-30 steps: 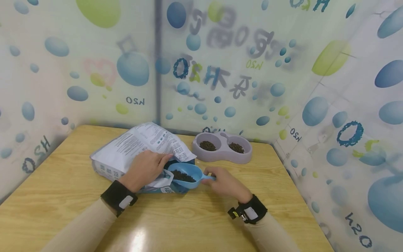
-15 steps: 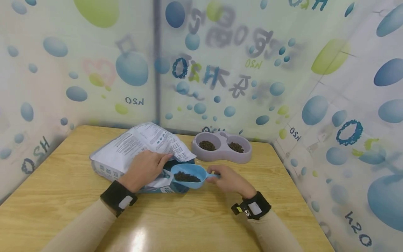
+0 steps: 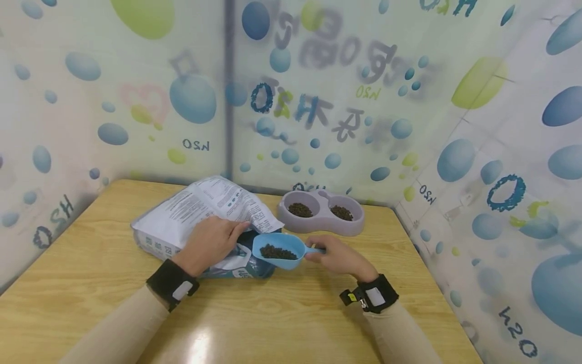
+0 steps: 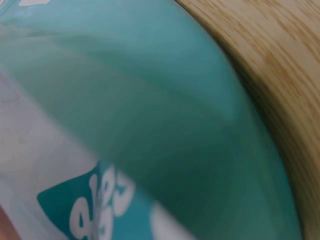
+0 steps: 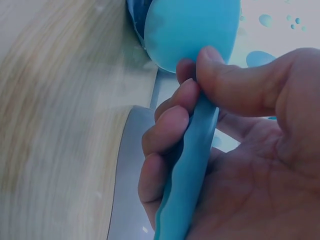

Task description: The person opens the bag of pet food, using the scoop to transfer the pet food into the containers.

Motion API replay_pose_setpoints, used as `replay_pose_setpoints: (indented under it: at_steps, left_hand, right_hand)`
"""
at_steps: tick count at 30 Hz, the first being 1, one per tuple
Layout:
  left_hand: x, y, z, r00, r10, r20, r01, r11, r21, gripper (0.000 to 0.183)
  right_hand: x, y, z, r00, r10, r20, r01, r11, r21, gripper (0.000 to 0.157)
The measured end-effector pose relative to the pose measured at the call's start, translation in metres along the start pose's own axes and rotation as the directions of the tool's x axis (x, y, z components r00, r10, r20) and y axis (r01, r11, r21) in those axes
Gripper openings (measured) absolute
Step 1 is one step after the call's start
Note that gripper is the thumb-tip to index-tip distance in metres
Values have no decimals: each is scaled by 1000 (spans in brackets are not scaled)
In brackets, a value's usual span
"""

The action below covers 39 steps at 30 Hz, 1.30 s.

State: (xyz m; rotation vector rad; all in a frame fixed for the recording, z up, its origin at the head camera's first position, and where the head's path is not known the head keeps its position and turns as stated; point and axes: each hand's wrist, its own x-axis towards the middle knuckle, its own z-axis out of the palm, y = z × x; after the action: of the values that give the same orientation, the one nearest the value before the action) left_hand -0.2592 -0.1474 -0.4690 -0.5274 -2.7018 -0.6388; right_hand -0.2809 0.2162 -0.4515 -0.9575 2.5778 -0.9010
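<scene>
In the head view my right hand [image 3: 341, 257] grips the handle of a light-blue scoop [image 3: 293, 243], which bears a heap of brown kibble [image 3: 277, 252]. The right wrist view shows fingers and thumb wrapped round the scoop's handle [image 5: 189, 170]. A white-and-teal pet food bag [image 3: 191, 202] lies on its side with its mouth facing right. My left hand [image 3: 210, 241] holds the bag near that mouth; its fingertips are largely hidden. The scoop's front edge overlaps the mouth in the head view. Teal bag film [image 4: 150, 85] fills most of the left wrist view.
Behind the scoop stands a lilac-grey double pet bowl [image 3: 313, 226] with kibble in both hollows. Everything rests on a wooden table [image 3: 254, 318]. Patterned curtains [image 3: 291, 167] border the table at the back and sides.
My right hand has drawn the loaded scoop rightward, away from inside the bag's mouth. The left hand and the bag have stayed in place.
</scene>
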Motion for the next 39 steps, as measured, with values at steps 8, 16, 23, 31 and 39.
replay_pose_setpoints:
  at_steps: [8,16,23,31,39]
  left_hand:
    - [0,0,1,1000,5,-1,-5,1000,6,52]
    - [0,1,0,1000,-4,-1,4,1000,12,51]
    - [0,1,0,1000,2,-2,-2,1000,14,49]
    - [0,1,0,1000,5,2,-5,1000,20,49]
    - [-1,1,-1,1000,2,3,-2,1000,22,49]
  right_hand:
    - [-4,-1,-7,1000,-24,17,24,999,21,7]
    - [-4,-2,-12,999,-35,29,35,999,-3,9]
    - [-6,0,-14,999,-41,28,41,999,-3,8]
    - [-8,3,-17,999,-44,24,43,999,16,9]
    - [-9,4,-20,999,-26,21,25,999,44,6]
